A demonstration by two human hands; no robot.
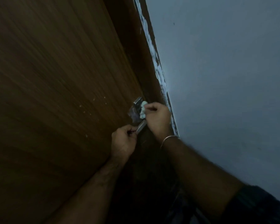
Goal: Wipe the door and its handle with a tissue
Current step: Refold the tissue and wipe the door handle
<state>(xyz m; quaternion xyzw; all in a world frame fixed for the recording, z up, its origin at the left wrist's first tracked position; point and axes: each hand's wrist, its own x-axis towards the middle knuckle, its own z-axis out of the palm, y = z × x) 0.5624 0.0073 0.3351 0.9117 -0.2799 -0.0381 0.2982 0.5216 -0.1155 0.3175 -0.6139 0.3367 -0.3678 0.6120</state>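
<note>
A brown wooden door [58, 81] fills the left half of the dim view. Its metal handle [141, 126] and back plate [137, 109] sit near the door's right edge. My right hand [157, 118] is shut on a crumpled white tissue [143, 109] and presses it against the plate just above the lever. My left hand [124, 141] grips the free end of the lever from below. A metal bangle [167, 140] circles my right wrist.
The dark door frame [145, 65] runs diagonally beside the door, with white paint smears along its edge. A pale blue-grey wall [225, 78] fills the right side. Below the hands the space is dark and unclear.
</note>
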